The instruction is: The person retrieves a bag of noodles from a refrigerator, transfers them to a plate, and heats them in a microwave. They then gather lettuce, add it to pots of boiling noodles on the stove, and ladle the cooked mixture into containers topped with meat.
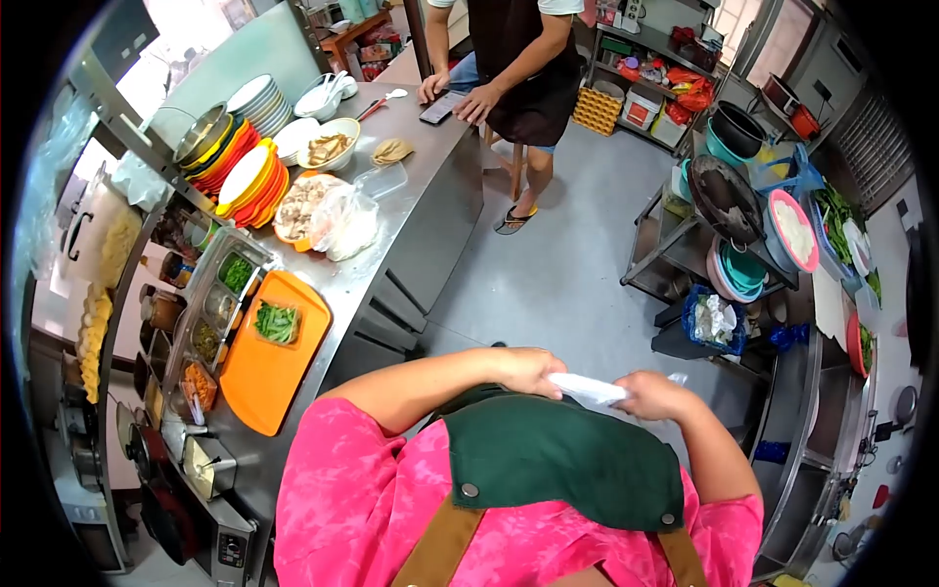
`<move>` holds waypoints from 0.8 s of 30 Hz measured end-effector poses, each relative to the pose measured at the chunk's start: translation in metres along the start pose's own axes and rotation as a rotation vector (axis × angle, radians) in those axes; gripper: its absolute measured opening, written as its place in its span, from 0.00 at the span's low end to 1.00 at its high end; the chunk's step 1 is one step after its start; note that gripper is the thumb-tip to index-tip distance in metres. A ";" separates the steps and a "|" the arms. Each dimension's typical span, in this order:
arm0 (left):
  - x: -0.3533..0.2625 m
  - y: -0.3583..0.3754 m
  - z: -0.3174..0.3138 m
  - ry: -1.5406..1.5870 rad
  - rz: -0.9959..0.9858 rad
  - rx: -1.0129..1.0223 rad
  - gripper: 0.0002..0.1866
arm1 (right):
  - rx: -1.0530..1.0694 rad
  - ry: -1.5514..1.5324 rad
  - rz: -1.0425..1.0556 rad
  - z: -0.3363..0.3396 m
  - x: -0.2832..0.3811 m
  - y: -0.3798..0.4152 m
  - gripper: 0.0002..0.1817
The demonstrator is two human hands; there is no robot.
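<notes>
A thin, crumpled white sheet (pixel 589 388) stretches between my two hands in front of the green apron (pixel 558 460). My left hand (pixel 529 371) pinches one end. The other end is gripped by my right hand (pixel 653 395), with a pale bit showing past its far side. Whether the sheet is paper, cloth or plastic I cannot tell. To the left on the steel counter, the orange cutting board (pixel 256 377) carries a clear container of chopped greens (pixel 278 322).
Along the counter (pixel 391 230) stand stacked plates (pixel 259 103), a bowl (pixel 337 137) and a plastic bag (pixel 344 223). Another person (pixel 518 59) touches a phone (pixel 442 108) at its far end. A cart (pixel 665 230) with basins and a lined bin (pixel 709 323) stand right of the grey floor.
</notes>
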State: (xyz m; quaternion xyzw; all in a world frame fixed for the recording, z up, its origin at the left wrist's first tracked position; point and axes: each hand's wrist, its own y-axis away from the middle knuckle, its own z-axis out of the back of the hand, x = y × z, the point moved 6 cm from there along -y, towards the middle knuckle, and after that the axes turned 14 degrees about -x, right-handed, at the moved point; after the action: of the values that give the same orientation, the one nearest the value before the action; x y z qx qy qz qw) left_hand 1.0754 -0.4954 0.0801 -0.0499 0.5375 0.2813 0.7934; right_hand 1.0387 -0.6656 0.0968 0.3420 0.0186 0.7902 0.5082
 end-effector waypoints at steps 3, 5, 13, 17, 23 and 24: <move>0.039 -0.024 0.040 -0.357 -0.232 -0.235 0.12 | -0.320 -0.718 -0.066 0.046 -0.044 0.002 0.07; 0.047 -0.044 0.067 -0.510 -0.389 -0.378 0.11 | -0.298 -1.157 -0.291 0.060 -0.055 -0.007 0.08; 0.049 -0.205 0.180 1.603 0.109 -0.592 0.08 | -0.041 -1.088 -0.385 0.063 -0.074 -0.134 0.14; 0.054 -0.251 0.144 0.450 0.119 -0.285 0.03 | -0.532 -1.284 -0.712 0.118 -0.179 -0.172 0.14; 0.063 -0.314 0.157 1.464 0.626 -0.384 0.09 | -1.030 -0.130 -0.082 0.181 -0.096 -0.184 0.07; 0.065 -0.325 0.156 1.463 0.631 -0.379 0.09 | -1.046 -0.200 -0.003 0.174 -0.100 -0.187 0.07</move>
State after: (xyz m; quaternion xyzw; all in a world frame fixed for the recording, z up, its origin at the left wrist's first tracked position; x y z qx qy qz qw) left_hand 1.3832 -0.6822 0.0154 -0.2006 0.8514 0.4736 0.1035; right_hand 1.3088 -0.7123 0.1070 0.1167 -0.4258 0.6568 0.6114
